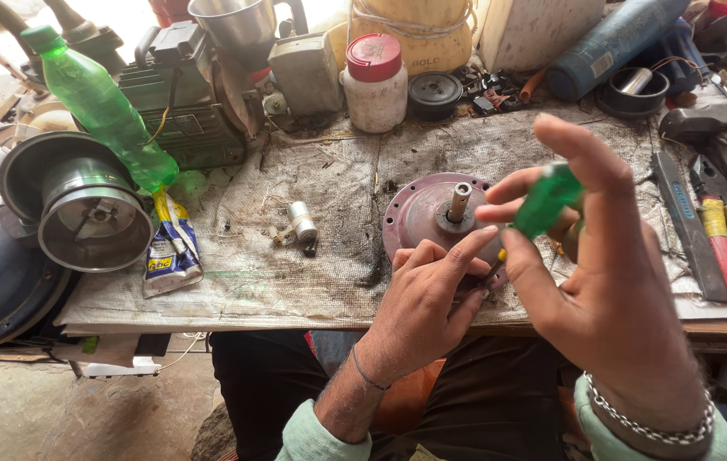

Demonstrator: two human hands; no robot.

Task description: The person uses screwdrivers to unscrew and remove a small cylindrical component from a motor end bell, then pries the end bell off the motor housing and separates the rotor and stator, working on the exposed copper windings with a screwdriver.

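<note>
Green translucent plastic forms the handle of the screwdriver (545, 200) that the right hand (590, 290) grips between thumb and fingers, raised above the near edge of the surface (295, 256). Its thin shaft slants down towards the left hand, and the tip is hidden behind those fingers. The left hand (426, 300) is curled, fingertips pressing on the near rim of a dull purple metal disc (419, 213) that lies flat on the surface. A short grey shaft (458, 201) stands upright from the disc's centre hub.

Woven sacking, stained dark near the disc, covers the surface. A small silver cylinder (302, 222) lies on it to the left of the disc, well apart from both hands. Farther left, a green plastic bottle (103, 107) leans tilted over a round steel housing (82, 205), with a squeezed blue and yellow tube (170, 248) lying just beside them. A white jar with a red lid (375, 83) stands upright at the back, beside a black pulley wheel (434, 92). To the right lie a hammer (714, 124), a flat file (686, 224), and pliers with red and yellow grips (726, 239), all clear of the right hand. Each wrist wears a bracelet.
</note>
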